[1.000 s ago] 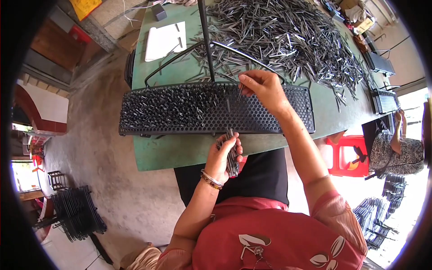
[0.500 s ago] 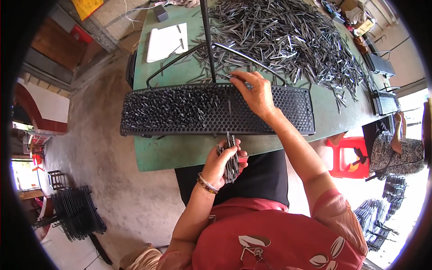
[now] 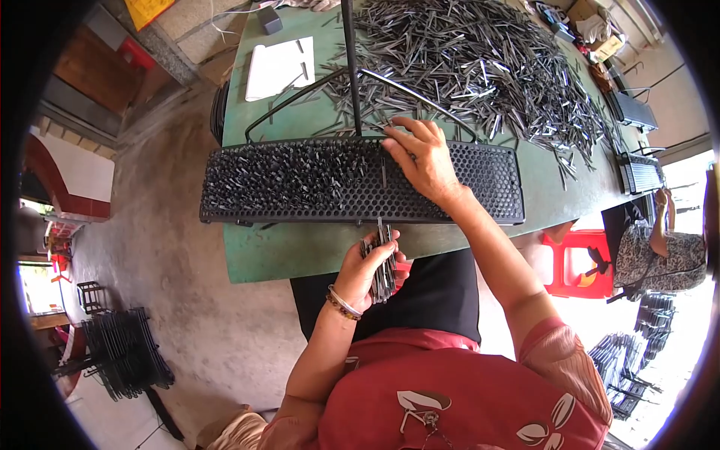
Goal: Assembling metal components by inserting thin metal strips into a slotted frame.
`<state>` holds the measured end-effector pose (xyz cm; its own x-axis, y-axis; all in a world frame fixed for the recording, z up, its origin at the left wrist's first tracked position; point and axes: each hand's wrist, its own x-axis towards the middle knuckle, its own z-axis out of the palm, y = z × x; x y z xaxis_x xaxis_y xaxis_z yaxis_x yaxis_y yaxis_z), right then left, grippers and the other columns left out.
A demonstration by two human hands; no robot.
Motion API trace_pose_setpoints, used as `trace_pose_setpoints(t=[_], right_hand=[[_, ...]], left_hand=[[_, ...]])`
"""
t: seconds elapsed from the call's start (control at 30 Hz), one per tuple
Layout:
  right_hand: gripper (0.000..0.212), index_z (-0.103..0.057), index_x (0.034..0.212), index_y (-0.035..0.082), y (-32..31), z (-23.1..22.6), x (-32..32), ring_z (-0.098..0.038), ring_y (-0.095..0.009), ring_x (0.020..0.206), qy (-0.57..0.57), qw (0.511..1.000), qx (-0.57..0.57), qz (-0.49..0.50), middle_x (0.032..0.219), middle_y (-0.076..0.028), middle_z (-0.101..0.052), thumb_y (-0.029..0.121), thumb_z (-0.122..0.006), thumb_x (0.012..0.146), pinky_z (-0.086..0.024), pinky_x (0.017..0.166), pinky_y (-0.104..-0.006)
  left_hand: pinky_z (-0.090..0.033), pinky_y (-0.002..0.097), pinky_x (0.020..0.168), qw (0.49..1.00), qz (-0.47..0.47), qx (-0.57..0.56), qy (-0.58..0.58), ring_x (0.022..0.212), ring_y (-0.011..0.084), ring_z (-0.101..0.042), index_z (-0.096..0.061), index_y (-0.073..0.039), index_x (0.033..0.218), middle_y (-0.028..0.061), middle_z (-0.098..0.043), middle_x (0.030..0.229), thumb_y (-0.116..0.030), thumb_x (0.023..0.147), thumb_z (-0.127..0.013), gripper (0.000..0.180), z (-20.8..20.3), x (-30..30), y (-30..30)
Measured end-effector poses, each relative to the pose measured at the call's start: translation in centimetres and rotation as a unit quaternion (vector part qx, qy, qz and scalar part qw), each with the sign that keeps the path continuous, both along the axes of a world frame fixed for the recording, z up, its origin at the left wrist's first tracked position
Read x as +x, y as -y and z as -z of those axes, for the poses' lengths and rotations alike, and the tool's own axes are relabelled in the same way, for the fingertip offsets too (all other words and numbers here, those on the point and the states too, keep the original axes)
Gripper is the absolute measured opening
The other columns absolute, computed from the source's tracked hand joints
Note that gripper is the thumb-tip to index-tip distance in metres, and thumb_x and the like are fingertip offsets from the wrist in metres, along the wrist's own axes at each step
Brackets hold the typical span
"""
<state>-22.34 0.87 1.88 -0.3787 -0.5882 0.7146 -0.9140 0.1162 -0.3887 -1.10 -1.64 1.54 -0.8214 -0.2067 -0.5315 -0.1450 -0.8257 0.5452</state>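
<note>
A long black perforated rack (image 3: 450,196) with a wire handle lies along the near side of the green table. Thin dark strips (image 3: 281,176) stand packed in the holes of its left half, while most holes on the right are bare. Below the rack's front edge, my left hand (image 3: 361,266) is closed round a bundle of similar thin strips (image 3: 383,277). My right hand (image 3: 426,161) is over the rack's back edge, right of the filled part. Its thumb and fingers are bent together, but what lies between the fingertips is too small to tell.
A large heap of loose strips (image 3: 480,60) covers the far side of the green table (image 3: 262,259). White paper (image 3: 279,69) lies at the back left. Beside a red stool (image 3: 577,262), another person (image 3: 660,251) works at the right. Black racks (image 3: 127,349) are stacked at the lower left.
My right hand has shifted only slightly, its fingertips coming down a little at the rack's back edge. The left hand still grips the bundle in nearly the same place.
</note>
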Motion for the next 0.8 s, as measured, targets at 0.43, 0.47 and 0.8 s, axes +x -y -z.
trace_pose_setpoints(t=[0.43,0.47,0.8], right_hand=[[0.021,-0.066,0.088,0.000,-0.9,-1.6,2.6,-0.063,-0.018,0.065,0.267,0.955,0.128,-0.006,0.078,-0.011,-0.065,0.018,-0.069,0.079,-0.049,0.060,-0.0290],[0.021,-0.066,0.093,0.000,-0.8,-2.1,2.7,-0.064,-0.015,0.067,0.333,0.936,0.116,0.006,0.080,-0.011,-0.067,0.017,-0.068,0.080,-0.049,0.061,-0.0277],[0.024,-0.063,0.104,0.003,0.9,0.1,3.1,-0.066,-0.014,0.077,0.280,0.959,0.018,-0.032,0.086,-0.011,-0.068,0.008,-0.067,0.081,-0.052,0.067,-0.0263]], left_hand=[[-0.055,0.0279,0.057,0.999,-0.005,-0.029,-0.019,0.075,0.0135,-0.061,-0.053,0.000,0.109,0.0052,-0.058,0.084,-0.012,0.087,-0.060,0.026,0.1,0.2,0.2],[-0.055,0.0279,0.057,0.999,-0.009,-0.034,-0.016,0.075,0.0138,-0.062,-0.053,0.001,0.110,0.0054,-0.058,0.085,-0.012,0.088,-0.060,0.026,0.2,0.4,0.1],[-0.053,0.0265,0.053,0.999,-0.013,-0.030,-0.026,0.073,0.0142,-0.062,-0.054,0.001,0.110,0.0049,-0.059,0.083,-0.012,0.087,-0.061,0.028,0.8,0.8,0.3]])
